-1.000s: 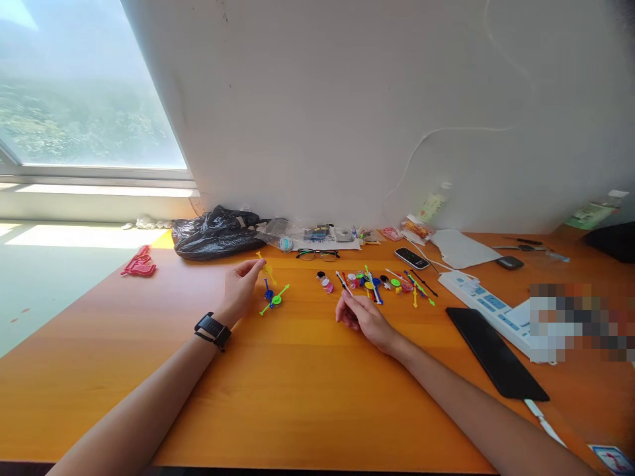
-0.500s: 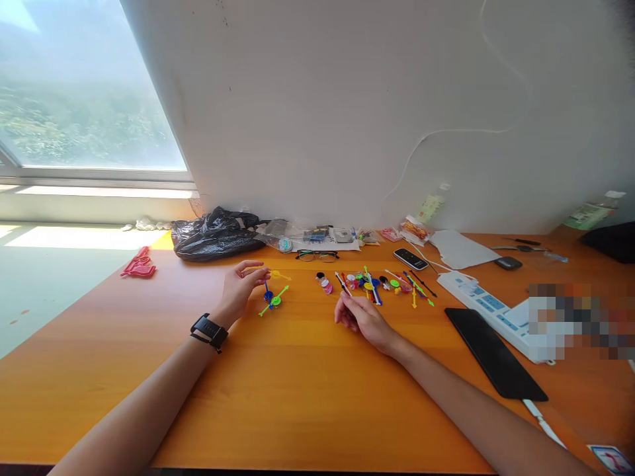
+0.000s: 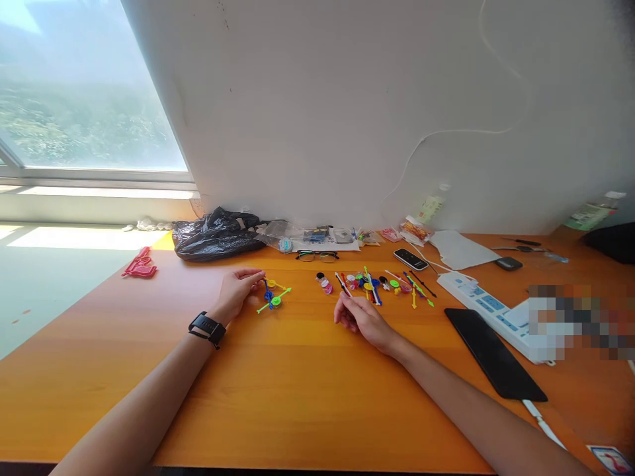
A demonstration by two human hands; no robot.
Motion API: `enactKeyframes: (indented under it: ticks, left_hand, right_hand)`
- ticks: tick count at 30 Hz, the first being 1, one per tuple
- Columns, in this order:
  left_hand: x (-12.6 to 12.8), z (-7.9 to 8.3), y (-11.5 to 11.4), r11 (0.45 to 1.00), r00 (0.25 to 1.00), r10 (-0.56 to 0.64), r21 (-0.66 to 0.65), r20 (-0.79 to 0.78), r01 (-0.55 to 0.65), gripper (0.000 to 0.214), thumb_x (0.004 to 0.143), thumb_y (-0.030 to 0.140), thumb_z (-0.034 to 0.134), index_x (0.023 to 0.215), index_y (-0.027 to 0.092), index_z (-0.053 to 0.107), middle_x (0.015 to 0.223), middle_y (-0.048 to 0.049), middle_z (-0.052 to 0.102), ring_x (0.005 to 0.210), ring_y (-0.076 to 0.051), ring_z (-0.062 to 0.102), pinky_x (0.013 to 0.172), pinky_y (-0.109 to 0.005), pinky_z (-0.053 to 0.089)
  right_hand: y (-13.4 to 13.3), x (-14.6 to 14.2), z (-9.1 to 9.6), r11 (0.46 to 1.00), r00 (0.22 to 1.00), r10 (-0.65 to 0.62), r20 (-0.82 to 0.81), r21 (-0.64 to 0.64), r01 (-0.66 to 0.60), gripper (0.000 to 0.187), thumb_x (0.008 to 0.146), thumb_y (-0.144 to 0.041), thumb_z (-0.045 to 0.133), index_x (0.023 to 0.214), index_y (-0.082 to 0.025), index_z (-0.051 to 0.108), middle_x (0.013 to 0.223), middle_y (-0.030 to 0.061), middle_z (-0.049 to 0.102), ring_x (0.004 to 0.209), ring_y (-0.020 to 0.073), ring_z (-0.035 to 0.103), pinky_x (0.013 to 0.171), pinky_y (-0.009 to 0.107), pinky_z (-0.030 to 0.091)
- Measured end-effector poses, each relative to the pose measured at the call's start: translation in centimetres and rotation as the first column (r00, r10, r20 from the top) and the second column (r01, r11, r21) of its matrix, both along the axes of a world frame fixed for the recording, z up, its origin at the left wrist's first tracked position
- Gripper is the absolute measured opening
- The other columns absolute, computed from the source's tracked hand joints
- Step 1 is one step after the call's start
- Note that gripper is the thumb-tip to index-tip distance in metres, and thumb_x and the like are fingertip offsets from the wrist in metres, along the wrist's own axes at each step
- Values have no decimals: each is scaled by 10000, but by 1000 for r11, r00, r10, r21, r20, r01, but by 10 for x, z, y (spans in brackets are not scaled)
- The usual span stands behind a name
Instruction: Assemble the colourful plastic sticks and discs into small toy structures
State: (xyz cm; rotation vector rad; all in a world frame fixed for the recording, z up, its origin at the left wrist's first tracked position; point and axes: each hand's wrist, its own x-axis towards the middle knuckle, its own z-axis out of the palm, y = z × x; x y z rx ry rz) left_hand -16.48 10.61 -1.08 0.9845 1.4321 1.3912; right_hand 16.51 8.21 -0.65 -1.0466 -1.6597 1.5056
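My left hand (image 3: 237, 291), with a black watch on its wrist, is closed in a pinch at the end of a yellow arrow spinner (image 3: 282, 287). Close beside it on the table, a blue arrow spinner (image 3: 268, 295) and a green arrow spinner (image 3: 276, 301) overlap. Farther right, my right hand (image 3: 364, 318) is closed on a thin black-and-white arrow (image 3: 340, 280), whose pointed tip sticks up past the thumb. Just beyond that hand lies a pile of coloured arrows and round discs (image 3: 376, 284). Two small round pieces (image 3: 325, 285), one black-topped and one pink, sit left of the pile.
Eyeglasses (image 3: 317, 255) and a black plastic bag (image 3: 215, 235) lie along the back by the wall. On the right are a phone (image 3: 489, 350), a white power strip (image 3: 489, 307) and a small black-and-white device (image 3: 411, 259). A red plastic piece (image 3: 140, 264) lies far left.
My left hand has moved slightly down and left, bringing the yellow arrow spinner down against the blue and green ones, which have shifted a little. My right hand has stayed in place.
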Motion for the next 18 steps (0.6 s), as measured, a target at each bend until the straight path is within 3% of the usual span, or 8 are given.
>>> enactKeyframes:
  ticks: [2, 5, 7, 10, 12, 14, 18]
  left_hand:
    - [0, -2, 1, 1000, 997, 4, -7, -79, -5, 509, 651, 479, 913, 976, 118, 759, 782, -112, 767, 642, -210, 698, 556, -289, 497]
    - [-1, -4, 3, 999, 945, 38, 21, -324, -33, 412, 741, 502, 827, 943, 149, 761, 696, -70, 724, 588, -209, 656, 571, -312, 473]
    - [-1, -3, 5, 992, 845, 80, 128, -529, -13, 348, 813, 493, 746, 938, 169, 778, 787, -87, 737, 677, -232, 666, 644, -345, 480]
    - [0, -2, 5, 942, 673, 119, 298, -730, 156, 297, 903, 427, 634, 1026, 215, 801, 1059, -104, 739, 957, -278, 661, 841, -400, 478]
    - [1, -1, 4, 911, 591, 89, 305, -802, 277, 292, 946, 376, 572, 1059, 238, 802, 1137, -91, 726, 1070, -293, 616, 948, -430, 438]
    - [2, -2, 2, 900, 528, 43, 263, -848, 348, 281, 954, 344, 561, 1047, 239, 804, 1120, -82, 737, 1058, -296, 587, 967, -440, 414]
    - [5, -2, -1, 887, 497, -14, 218, -868, 408, 221, 933, 361, 635, 999, 235, 805, 1048, -82, 753, 983, -287, 574, 918, -420, 416]
  right_hand:
    - [1, 0, -1, 1000, 1000, 2, 1, 1, -2, 671, 963, -749, 472, 685, -171, 671, 601, 14, 524, 567, 133, 469, 506, 264, 313]
    - [1, 0, -1, 1000, 1000, 5, 5, 5, -5, 674, 960, -752, 469, 682, -174, 674, 585, 12, 517, 556, 133, 462, 502, 265, 311]
    - [1, 0, -1, 1000, 1000, 11, 9, 8, -11, 674, 963, -750, 465, 686, -173, 678, 577, 8, 512, 546, 129, 454, 503, 264, 307]
    - [1, -1, 0, 1000, 1000, 14, 12, 11, -14, 672, 963, -750, 464, 688, -176, 676, 577, 6, 513, 541, 128, 453, 503, 265, 307]
    - [1, -1, 0, 1000, 1000, 12, 13, 11, -12, 672, 960, -755, 465, 685, -179, 673, 579, 7, 515, 544, 130, 458, 501, 265, 311]
    - [1, 0, 0, 1000, 1000, 15, 15, 12, -15, 676, 960, -758, 464, 686, -178, 676, 580, 8, 518, 548, 132, 464, 501, 265, 315]
    - [2, 0, -2, 1000, 1000, 20, 22, 9, -20, 682, 963, -759, 458, 695, -174, 682, 587, 9, 523, 548, 129, 466, 502, 262, 319]
